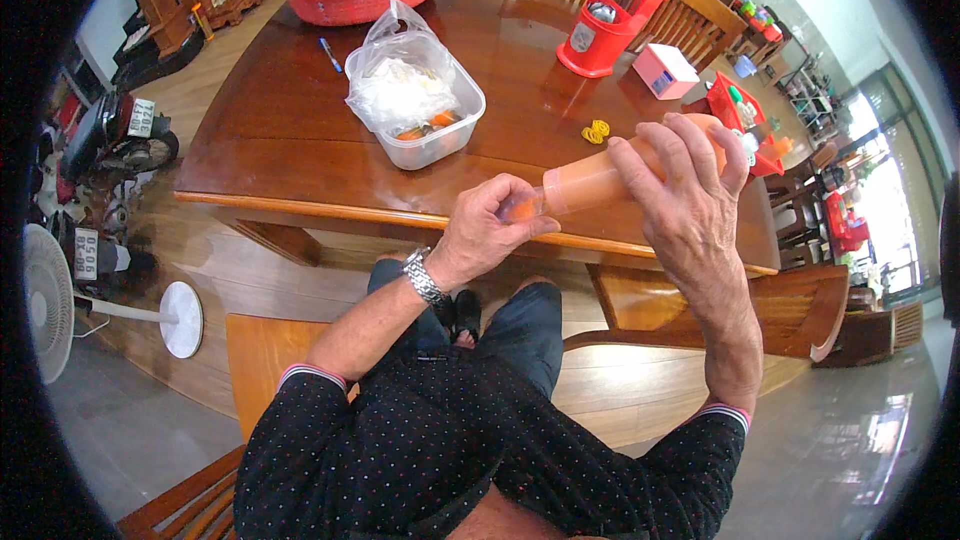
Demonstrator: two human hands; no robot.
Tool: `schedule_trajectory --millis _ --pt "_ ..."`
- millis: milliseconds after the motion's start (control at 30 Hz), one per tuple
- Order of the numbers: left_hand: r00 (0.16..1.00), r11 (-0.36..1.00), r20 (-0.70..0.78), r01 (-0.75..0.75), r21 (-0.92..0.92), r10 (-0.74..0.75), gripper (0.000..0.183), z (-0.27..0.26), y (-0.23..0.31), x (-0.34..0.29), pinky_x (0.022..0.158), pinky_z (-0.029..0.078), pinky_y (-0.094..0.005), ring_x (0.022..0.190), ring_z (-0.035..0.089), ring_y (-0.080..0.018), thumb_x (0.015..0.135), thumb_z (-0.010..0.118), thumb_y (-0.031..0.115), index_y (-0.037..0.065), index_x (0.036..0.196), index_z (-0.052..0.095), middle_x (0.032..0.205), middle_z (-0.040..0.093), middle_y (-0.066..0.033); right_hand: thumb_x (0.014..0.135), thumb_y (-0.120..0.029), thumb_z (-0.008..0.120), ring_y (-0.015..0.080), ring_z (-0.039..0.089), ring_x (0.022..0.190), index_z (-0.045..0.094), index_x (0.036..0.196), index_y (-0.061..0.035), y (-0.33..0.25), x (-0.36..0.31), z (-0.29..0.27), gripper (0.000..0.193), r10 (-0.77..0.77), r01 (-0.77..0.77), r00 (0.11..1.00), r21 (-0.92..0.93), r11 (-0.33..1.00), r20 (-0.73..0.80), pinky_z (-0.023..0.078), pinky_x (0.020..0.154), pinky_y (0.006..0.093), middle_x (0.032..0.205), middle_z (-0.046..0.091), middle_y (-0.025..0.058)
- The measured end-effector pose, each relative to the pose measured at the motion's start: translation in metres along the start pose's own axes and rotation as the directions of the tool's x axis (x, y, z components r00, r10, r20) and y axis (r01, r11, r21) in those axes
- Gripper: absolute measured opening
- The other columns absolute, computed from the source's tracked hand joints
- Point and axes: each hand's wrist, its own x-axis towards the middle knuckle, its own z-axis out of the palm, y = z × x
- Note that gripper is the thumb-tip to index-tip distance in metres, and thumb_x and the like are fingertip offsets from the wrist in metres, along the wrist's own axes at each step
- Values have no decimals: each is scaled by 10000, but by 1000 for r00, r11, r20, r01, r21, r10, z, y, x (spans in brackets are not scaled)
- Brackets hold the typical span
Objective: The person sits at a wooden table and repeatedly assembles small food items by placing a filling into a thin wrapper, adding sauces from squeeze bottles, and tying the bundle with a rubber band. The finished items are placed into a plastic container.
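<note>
Wooden table (270,140), tilted orange cylinder (590,184), left grip (482,227) pinching its clear end (521,207), right grip (688,185) clasped over it

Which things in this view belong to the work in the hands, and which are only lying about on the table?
In hand:
- bottle, tilted, in the right fingers
- small clear piece at its end, in the left fingers

Apparently lying about:
- tub, with bag
- yellow bands
- pen
- red basket
- pink box
- red holder
</note>
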Motion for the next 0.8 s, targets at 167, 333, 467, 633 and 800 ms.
schedule_trajectory --millis 167,333,467,633,800 --pt "1000 997 -24 -3 -82 1 388 6 -5 0 725 515 -285 808 573 -91 810 938 240 61 1016 662 883 647 8 812 -201 676 214 560 1284 700 1204 -180 1 1 2 393 -10 10 1000 5 1000 -4 275 1173 532 1209 622 24" --pt "1000 998 -25 0 -61 -2 392 6 -6 -2 740 522 -287 834 589 -94 811 936 233 57 1028 661 915 670 -1 811 -196 671 215 565 1277 692 1193 -175 1 3 0 383 -11 11 1000 23 1000 8 279 1163 532 1197 624 21" --pt "999 995 -32 -16 -101 13 392 7 -7 -2 754 529 -283 851 599 -95 814 935 233 58 1033 661 926 675 -1 810 -194 667 216 572 1265 682 1189 -166 1 4 -1 380 -5 4 1000 44 999 15 283 1156 525 1187 624 22" --pt "999 993 -36 15 -120 -19 375 10 -11 -2 768 541 -286 859 605 -94 820 932 224 59 1018 661 930 681 -2 805 -199 662 212 579 1255 682 1181 -161 0 5 0 378 -7 5 1000 64 998 28 302 1136 498 1179 626 21" --pt "999 995 -33 18 -98 -21 384 11 -12 -3 785 545 -295 876 609 -96 818 933 221 59 1027 654 946 686 -11 819 -204 651 211 585 1238 687 1163 -164 -1 6 0 348 1 -3 1000 73 997 28 310 1121 473 1164 633 12"
